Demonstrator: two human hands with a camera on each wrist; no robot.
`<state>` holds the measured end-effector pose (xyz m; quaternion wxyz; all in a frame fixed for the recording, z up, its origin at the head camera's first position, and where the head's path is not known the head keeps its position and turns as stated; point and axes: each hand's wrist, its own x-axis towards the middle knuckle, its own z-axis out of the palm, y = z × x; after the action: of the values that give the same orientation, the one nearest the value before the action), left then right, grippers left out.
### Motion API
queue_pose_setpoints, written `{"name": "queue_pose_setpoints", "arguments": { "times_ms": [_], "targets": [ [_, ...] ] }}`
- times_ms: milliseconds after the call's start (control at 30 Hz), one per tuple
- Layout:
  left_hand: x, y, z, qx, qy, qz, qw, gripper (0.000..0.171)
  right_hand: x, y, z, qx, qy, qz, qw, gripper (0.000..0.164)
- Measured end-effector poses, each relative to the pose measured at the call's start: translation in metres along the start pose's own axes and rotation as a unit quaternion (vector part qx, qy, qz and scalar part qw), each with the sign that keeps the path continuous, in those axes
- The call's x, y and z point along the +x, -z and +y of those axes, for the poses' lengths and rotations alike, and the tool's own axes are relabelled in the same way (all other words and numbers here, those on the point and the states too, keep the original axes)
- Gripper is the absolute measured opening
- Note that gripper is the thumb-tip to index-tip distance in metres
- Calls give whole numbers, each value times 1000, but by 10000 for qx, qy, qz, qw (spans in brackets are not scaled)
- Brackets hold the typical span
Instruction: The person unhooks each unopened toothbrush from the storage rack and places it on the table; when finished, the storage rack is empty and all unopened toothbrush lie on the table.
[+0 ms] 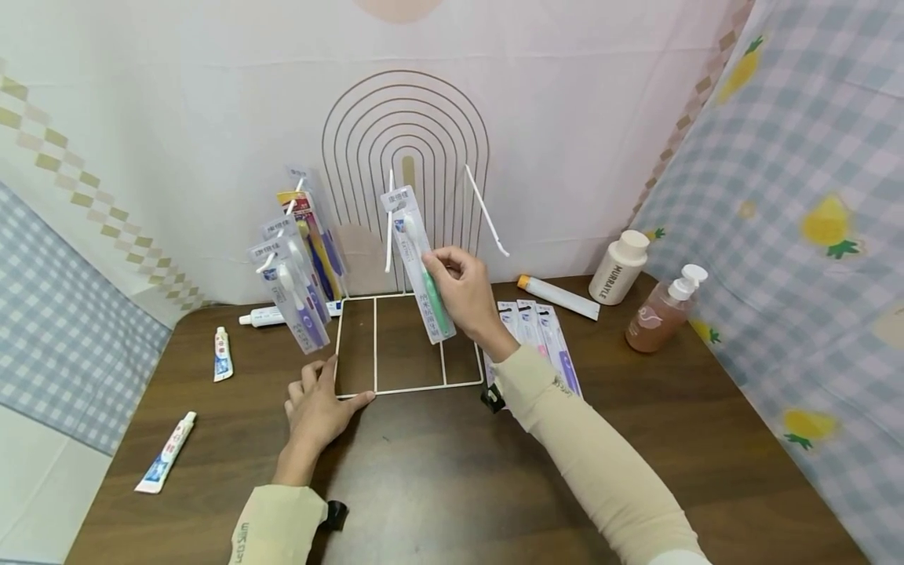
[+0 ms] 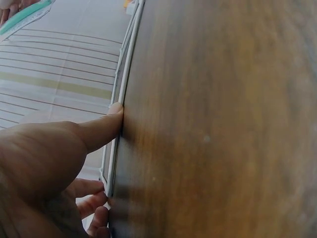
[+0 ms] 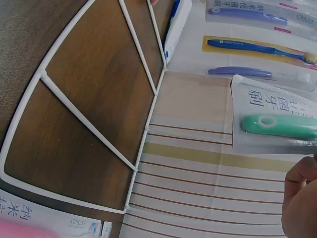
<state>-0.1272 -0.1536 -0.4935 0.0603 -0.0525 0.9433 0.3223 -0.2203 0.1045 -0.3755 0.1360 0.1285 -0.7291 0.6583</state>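
My right hand (image 1: 462,292) pinches a packaged green toothbrush (image 1: 424,275) at its edge, between thumb and fingers. The pack's top overlaps the middle white hook (image 1: 388,243); whether the hook passes through its hole I cannot tell. In the right wrist view, the green handle (image 3: 280,125) shows through clear plastic. My left hand (image 1: 318,404) holds the near left corner of the white wire rack (image 1: 410,390), thumb on the front bar and fingers at the side. Several packaged toothbrushes (image 1: 304,310) hang on the rack's left hook. The right hook (image 1: 487,212) bears nothing.
More packaged toothbrushes (image 1: 558,353) lie right of the rack, partly behind my forearm. An orange-capped tube (image 1: 561,298), a white bottle (image 1: 617,271) and a pump bottle (image 1: 657,318) stand or lie farther right. Toothpaste tubes (image 1: 222,357) lie on the left.
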Motion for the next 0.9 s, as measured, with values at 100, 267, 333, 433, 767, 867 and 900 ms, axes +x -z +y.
{"name": "queue_pose_setpoints", "arguments": {
  "times_ms": [100, 267, 333, 433, 767, 867, 900],
  "targets": [
    [0, 1, 0, 14, 13, -15, 10000, 107, -3, 1, 0, 41, 41, 114, 9999, 26],
    [0, 1, 0, 2, 32, -52, 10000, 107, -5, 4, 2, 107, -22, 290, 9995, 24],
    [0, 1, 1, -2, 34, -56, 10000, 107, -7, 6, 3, 105, -85, 293, 9995, 24],
    [0, 1, 0, -6, 18, -47, 10000, 107, -12, 9, 7, 72, -212, 306, 9993, 24],
    [3, -1, -2, 9, -45, -14, 10000, 107, -46, 46, 31, -601, -378, 312, 9970, 25],
    [3, -1, -3, 24, -39, -32, 10000, 107, -56, 67, 40, -697, -644, 274, 9951, 26],
    [3, -1, -3, 32, -38, -39, 10000, 108, -59, 75, 43, -735, -748, 280, 9941, 27]
  ]
}}
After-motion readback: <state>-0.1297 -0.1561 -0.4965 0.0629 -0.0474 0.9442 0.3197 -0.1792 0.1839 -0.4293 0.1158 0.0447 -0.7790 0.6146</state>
